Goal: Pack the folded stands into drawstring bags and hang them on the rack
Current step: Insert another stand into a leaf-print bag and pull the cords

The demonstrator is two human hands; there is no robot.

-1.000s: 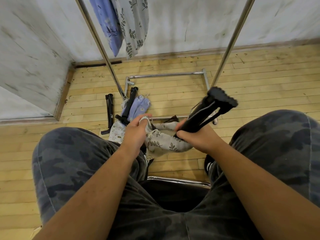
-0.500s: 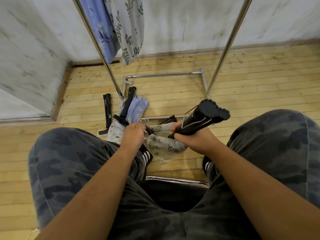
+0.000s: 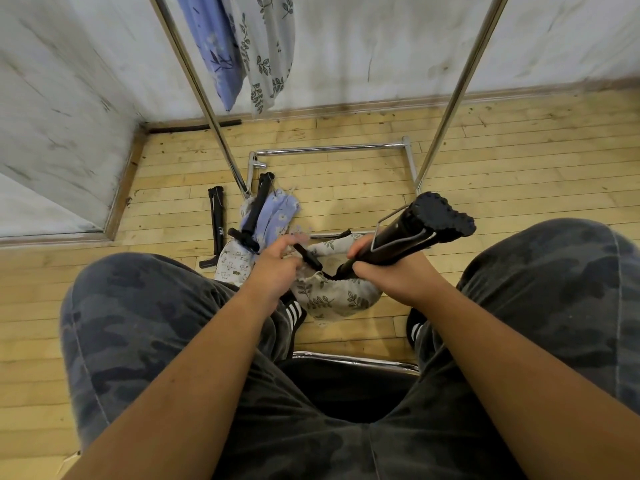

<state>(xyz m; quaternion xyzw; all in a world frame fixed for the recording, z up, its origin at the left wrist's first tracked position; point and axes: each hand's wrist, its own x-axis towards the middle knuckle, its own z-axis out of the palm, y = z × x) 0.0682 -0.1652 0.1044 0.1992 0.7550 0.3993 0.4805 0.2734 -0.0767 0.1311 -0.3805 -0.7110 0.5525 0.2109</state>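
A: status?
B: right hand fingers clenched round stand, low end in bag mouth, over the floor between knees. left hand pinches bag rim.
A: handling?
B: stand stiff, probably top-heavy; grip mid-shaft. bag limp.

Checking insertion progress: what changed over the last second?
The right hand tipped the folded stand lower, its lower end now at the mouth of the leaf-print bag. The left hand shifted at the bag's rim; its fingers are blurred, grip unclear. Unchanged: right hand's grip on the stand, hanging bags on the rack, loose stands and spare bags on the floor.
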